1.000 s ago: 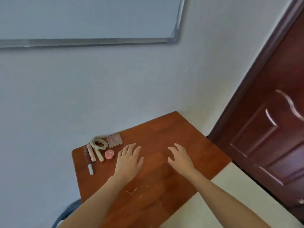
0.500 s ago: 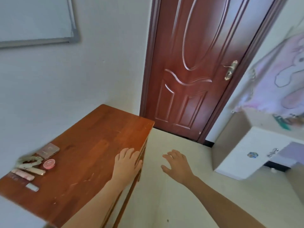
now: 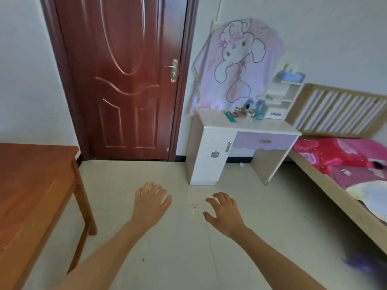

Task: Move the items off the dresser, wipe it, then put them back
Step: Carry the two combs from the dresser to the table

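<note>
At 9 o'clock, a reddish-brown wooden counter [image 3: 31,185] with a smooth, grainy top, cut off by the left and lower edges, so most of its surface out of view; one square leg visible.

At 1 o'clock, the white and lilac dresser [image 3: 272,127], standing against the far wall between the dark red panelled door [image 3: 129,80] and the bed [image 3: 335,155]. Whatever stands at the back of the dresser hidden under a draped pink cloth with a cartoon animal drawing [image 3: 236,65]. On the glossy dresser top, crowded near the back: a translucent blue bottle [image 3: 260,109], a flat green strip [image 3: 230,119], a white box or card [image 3: 275,114], plus several smaller pieces too small to name. Beside them on the right end of the top, a white open shelf unit [image 3: 284,91] with something pale blue on top [image 3: 290,75], its contents too blurred to name. Below the top, a lilac drawer and a white cupboard door, both closed, contents unseen.

At 3 o'clock, the bed with a slatted pale wood headboard [image 3: 339,111] and red and pink floral bedding, cut off by the right edge. At 4 o'clock, a purple blur [image 3: 360,266], unidentifiable.

At centre, low, over the pale tiled floor [image 3: 188,258]: left hand [image 3: 151,203] and right hand [image 3: 225,210], palms down, fingers spread and loosely bent, holding nothing, touching nothing, well short of the dresser.
</note>
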`<state>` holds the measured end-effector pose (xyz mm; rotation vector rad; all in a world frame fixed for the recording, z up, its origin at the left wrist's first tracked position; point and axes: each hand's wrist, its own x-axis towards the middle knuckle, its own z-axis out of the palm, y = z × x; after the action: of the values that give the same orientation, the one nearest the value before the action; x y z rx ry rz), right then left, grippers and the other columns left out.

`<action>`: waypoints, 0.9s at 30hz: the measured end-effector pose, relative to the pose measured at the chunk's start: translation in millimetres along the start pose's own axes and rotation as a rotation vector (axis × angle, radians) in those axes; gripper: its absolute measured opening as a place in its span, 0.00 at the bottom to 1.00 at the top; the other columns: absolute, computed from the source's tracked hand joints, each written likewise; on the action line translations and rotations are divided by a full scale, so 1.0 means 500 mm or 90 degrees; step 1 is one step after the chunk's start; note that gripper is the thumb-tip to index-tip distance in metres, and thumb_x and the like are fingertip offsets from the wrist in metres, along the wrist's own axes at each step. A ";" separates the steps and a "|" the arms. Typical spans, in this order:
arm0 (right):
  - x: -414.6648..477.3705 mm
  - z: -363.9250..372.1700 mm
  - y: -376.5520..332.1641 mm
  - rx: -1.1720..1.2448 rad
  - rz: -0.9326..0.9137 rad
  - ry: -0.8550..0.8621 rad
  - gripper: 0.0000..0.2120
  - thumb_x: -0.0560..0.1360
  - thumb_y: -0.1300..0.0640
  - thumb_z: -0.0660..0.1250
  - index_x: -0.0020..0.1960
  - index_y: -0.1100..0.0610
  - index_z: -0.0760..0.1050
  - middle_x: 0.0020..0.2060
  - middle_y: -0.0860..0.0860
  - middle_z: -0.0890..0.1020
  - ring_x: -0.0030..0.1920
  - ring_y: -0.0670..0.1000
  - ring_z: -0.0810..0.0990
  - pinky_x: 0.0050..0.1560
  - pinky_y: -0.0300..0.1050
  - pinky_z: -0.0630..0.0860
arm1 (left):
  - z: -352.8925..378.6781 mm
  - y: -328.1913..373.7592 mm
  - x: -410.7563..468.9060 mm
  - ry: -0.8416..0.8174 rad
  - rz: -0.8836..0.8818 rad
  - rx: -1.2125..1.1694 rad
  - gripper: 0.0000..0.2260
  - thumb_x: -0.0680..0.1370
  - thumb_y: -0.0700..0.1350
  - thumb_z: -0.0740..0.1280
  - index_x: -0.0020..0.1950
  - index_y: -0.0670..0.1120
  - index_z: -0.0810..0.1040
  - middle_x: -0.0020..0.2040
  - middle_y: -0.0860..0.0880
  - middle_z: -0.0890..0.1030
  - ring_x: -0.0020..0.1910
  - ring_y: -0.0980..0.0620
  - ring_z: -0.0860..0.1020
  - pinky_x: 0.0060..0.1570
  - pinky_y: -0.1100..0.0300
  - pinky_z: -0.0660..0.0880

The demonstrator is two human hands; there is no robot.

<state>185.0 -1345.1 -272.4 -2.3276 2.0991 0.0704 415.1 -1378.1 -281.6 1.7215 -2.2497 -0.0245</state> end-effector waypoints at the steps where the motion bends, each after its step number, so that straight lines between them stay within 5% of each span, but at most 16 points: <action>1: -0.017 -0.013 0.035 -0.002 0.014 0.025 0.21 0.65 0.39 0.52 0.43 0.46 0.80 0.41 0.47 0.82 0.44 0.48 0.82 0.38 0.41 0.79 | 0.000 0.040 0.009 0.007 0.006 -0.014 0.17 0.70 0.54 0.55 0.34 0.51 0.81 0.38 0.53 0.82 0.43 0.47 0.82 0.39 0.52 0.77; 4: -0.056 -0.049 0.124 0.065 0.027 0.042 0.25 0.69 0.41 0.54 0.58 0.54 0.76 0.57 0.56 0.77 0.61 0.56 0.74 0.57 0.54 0.72 | 0.007 0.142 0.042 0.031 0.033 -0.048 0.18 0.71 0.54 0.54 0.35 0.49 0.81 0.38 0.52 0.82 0.44 0.45 0.81 0.40 0.51 0.76; 6: -0.065 -0.069 0.178 0.088 0.036 0.065 0.26 0.74 0.42 0.54 0.67 0.55 0.68 0.67 0.56 0.68 0.70 0.54 0.62 0.67 0.51 0.60 | 0.011 0.198 0.069 0.028 0.041 -0.088 0.22 0.71 0.56 0.50 0.38 0.48 0.81 0.42 0.51 0.82 0.50 0.45 0.78 0.47 0.49 0.72; 13: 0.001 -0.101 0.325 0.136 0.074 0.191 0.22 0.76 0.47 0.60 0.66 0.57 0.70 0.66 0.58 0.69 0.69 0.56 0.63 0.66 0.49 0.60 | 0.009 0.312 0.203 0.111 0.048 -0.143 0.30 0.68 0.59 0.41 0.38 0.44 0.78 0.43 0.52 0.79 0.55 0.49 0.71 0.53 0.54 0.64; 17: 0.075 -0.119 0.392 0.102 0.078 0.173 0.22 0.77 0.48 0.58 0.69 0.54 0.65 0.69 0.53 0.64 0.70 0.52 0.60 0.67 0.45 0.57 | 0.035 0.336 0.315 0.168 0.063 -0.148 0.26 0.72 0.58 0.48 0.43 0.45 0.82 0.45 0.51 0.81 0.56 0.45 0.74 0.53 0.50 0.66; 20: 0.146 -0.135 0.448 0.099 0.094 0.177 0.22 0.78 0.48 0.58 0.69 0.52 0.64 0.69 0.51 0.64 0.70 0.51 0.59 0.67 0.45 0.57 | 0.049 0.354 0.406 0.149 0.056 -0.150 0.14 0.77 0.51 0.60 0.49 0.45 0.81 0.51 0.51 0.80 0.61 0.47 0.69 0.57 0.52 0.63; 27: 0.316 -0.161 0.574 0.146 0.162 0.207 0.20 0.77 0.48 0.59 0.68 0.52 0.67 0.67 0.50 0.67 0.69 0.51 0.62 0.65 0.45 0.60 | 0.115 0.386 0.621 0.150 0.038 -0.199 0.11 0.77 0.48 0.62 0.46 0.45 0.82 0.49 0.49 0.80 0.57 0.45 0.72 0.53 0.50 0.66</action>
<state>-81.7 -1534.5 -190.8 -2.0426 2.3835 -0.5522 147.5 -1627.4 -226.5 1.4153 -2.0014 -0.1447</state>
